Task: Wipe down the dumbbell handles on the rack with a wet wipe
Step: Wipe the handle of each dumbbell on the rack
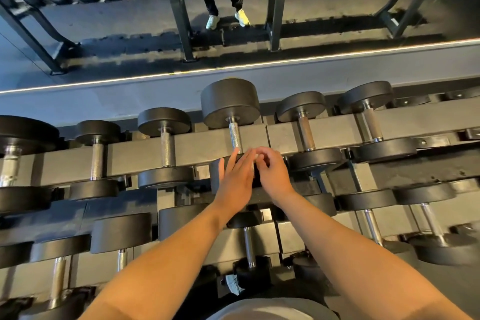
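knurled handle [235,135] ran straight away from fingers, just beyond left hand [235,179], flat and open; right hand [272,174] curled, pinching white wipe [257,157], equally near.

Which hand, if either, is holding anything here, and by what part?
The right hand pinches something small and white, possibly a wipe, in its fingers. The left hand is flat and open beside it.
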{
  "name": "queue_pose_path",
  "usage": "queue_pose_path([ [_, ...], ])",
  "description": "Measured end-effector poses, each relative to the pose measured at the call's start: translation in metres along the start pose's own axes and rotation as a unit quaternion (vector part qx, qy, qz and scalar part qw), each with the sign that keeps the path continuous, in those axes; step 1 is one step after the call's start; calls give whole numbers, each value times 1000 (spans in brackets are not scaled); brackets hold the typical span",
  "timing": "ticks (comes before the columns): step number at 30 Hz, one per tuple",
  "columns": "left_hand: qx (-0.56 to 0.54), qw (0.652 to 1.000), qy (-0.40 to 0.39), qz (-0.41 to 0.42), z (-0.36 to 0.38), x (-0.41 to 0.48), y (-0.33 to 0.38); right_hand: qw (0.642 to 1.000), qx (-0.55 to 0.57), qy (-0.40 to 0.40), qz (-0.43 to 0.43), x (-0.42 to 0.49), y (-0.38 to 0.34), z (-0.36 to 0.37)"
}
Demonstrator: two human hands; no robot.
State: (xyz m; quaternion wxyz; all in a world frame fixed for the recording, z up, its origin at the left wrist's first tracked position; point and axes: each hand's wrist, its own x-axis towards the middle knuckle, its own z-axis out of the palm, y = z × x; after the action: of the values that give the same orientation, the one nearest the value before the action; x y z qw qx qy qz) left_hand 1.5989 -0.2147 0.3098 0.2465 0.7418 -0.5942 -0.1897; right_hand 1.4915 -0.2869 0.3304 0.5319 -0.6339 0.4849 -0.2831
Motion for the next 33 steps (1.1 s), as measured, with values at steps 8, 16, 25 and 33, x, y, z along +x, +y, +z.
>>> queue_pose_path([
  [8,71,996,32,-34,3,-15,-15,993,-118,23,-5,-9,3,23],
  [16,-101,975,119,-156,-8,-22,-31,975,-207,-19,-76,-17,8,28],
  [25,-35,999,-7,10,-4,-13,-28,991,-105,-37,-75,-14,4,9],
  [33,-245,938,114,-217,-5,-28,-33,995,-91,-44,9,-10,5,2],
])
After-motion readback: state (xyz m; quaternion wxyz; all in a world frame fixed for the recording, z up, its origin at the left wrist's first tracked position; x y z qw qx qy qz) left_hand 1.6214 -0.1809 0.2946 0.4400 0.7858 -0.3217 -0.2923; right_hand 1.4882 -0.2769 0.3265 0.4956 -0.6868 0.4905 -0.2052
